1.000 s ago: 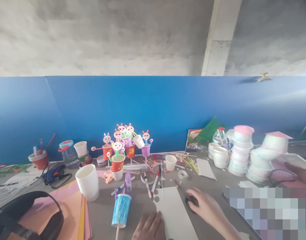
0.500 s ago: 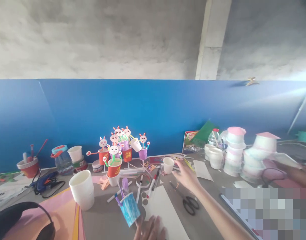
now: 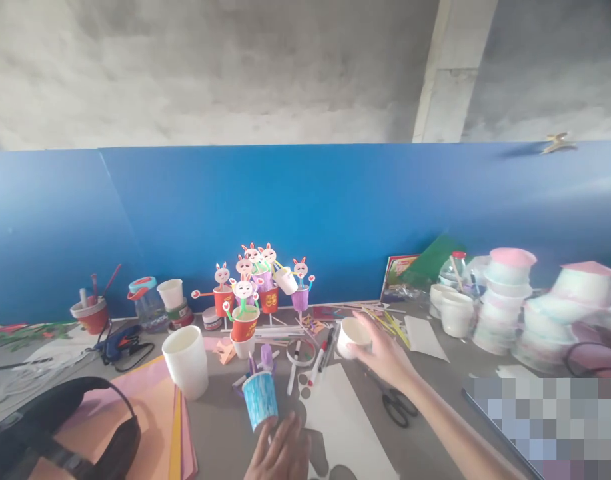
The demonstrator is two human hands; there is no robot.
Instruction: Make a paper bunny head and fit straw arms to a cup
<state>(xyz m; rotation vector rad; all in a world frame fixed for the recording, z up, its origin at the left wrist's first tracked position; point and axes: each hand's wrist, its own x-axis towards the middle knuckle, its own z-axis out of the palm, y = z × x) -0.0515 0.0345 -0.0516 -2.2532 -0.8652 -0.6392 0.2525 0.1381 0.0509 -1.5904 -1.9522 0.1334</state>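
Blue cup [image 3: 261, 400] lies at the fingertips of the left hand [image 3: 282, 450], whose bent fingers, nearly closed, have hold of its base end; how firmly, I cannot tell. White cup [image 3: 354, 339], the smaller-looking of the two, sits between the thumb and fingers of the right hand [image 3: 385, 357], which curve part-open around its right side and grasp it; whether its base touches the table [image 3: 218, 433] is unclear.

Half a second ago the blue cup leaned more, its base swung further right; now it stands straighter in view and farther from the paper [image 3: 348, 417]. The right hand, then spread just beside the white cup, now encloses it. A second ago that hand was at the scissors [image 3: 400, 405], which now lie loose below its wrist.

The blue cup's long axis runs away from the left hand, rim pointing toward the blue partition [image 3: 305, 200] and base back at the fingers. The white cup's axis is near upright, mouth up.
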